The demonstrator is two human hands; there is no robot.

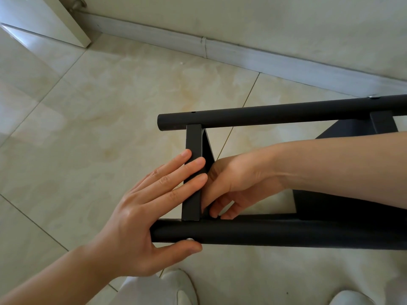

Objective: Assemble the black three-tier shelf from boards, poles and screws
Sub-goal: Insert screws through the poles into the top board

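We log one black shelf frame [308, 216], lying on its side over the tiled floor [88, 117], running off to the right. Two round poles: far pole [264, 115] and near pole [264, 233], joined at their left ends by a flat board [193, 150] seen edge-on. Our left hand [141, 221]: fingers straight and flat on the board's edge, thumb under the near pole beside a silver screw head [189, 239]. Our right hand [231, 186]: reaching between the poles, fingers curled against the board's inner face; we cannot tell whether it pinches anything. White shoes [182, 287] below; baseboard [220, 49] beyond.
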